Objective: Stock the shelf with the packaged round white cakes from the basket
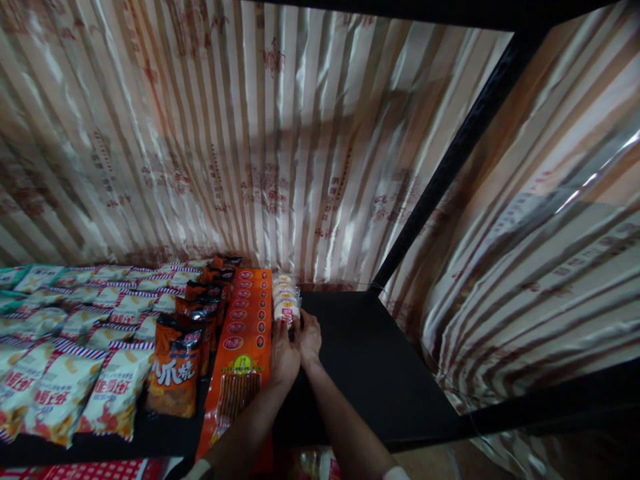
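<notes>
Both hands were way back on the black shelf (380, 360), side by side and touching. The left hand (283, 357) and the right hand (310, 339) were closed around the near end of a row of small round cakes (286, 297) in clear wrappers with pink labels. So each grip was curled onto the front pack of that row, fingers on the wrapper, thumbs hard to make out in the dim light. The row ran straight back toward the striped curtain (240, 133) that hung behind the shelf.

Just left of the cakes, touching or nearly so, lay a line of long orange snack packs (243, 333), overlapped like shingles, the front one showing a window with brown sticks inside. Left of those stood a row of dark orange bags (175, 373) with big white characters, upright and leaning a bit. Further left the shelf was covered with white chip bags (65, 387) with red and blue striped edges, several rows deep.

Right of the hands the shelf was bare black surface up to a black frame post (450, 167) that slanted up across the view, with more striped curtain beyond it.
</notes>
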The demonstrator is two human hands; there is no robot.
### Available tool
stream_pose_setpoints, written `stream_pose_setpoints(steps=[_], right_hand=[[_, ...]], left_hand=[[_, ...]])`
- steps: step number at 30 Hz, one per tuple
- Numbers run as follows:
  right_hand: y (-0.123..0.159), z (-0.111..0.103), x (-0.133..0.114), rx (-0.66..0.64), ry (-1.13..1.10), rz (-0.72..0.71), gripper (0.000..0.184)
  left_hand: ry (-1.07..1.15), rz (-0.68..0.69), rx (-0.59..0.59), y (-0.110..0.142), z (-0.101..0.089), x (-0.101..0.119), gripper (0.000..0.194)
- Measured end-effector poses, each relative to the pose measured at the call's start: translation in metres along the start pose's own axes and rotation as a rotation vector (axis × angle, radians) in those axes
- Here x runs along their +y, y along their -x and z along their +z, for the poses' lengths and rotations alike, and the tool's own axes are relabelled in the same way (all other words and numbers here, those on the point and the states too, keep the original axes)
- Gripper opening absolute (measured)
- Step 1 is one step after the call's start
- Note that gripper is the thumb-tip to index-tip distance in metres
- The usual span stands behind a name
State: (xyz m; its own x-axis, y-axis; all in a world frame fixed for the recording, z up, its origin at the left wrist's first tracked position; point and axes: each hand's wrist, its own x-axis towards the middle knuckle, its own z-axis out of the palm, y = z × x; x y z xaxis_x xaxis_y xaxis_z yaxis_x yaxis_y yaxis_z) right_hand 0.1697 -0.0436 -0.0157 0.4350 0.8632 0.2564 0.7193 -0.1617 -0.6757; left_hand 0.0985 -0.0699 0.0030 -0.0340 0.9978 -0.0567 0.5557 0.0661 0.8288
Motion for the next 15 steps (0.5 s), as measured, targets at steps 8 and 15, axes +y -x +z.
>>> stream_pose_setpoints(steps=[8, 15], right_hand=[[-0.0018, -0.0018, -0.0014, -0.036, 0.018, 0.028, 0.04], [-0.0008, 0.0003, 0.0039, 0.008, -0.071, 0.008, 0.041]], left_hand=[[-0.038, -0.011, -0.016, 0.0014, 0.0001, 0.0004, 0.056], [-0.052, 0.001, -0.007, 0.0059, -0.0033, 0.0032, 0.058]])
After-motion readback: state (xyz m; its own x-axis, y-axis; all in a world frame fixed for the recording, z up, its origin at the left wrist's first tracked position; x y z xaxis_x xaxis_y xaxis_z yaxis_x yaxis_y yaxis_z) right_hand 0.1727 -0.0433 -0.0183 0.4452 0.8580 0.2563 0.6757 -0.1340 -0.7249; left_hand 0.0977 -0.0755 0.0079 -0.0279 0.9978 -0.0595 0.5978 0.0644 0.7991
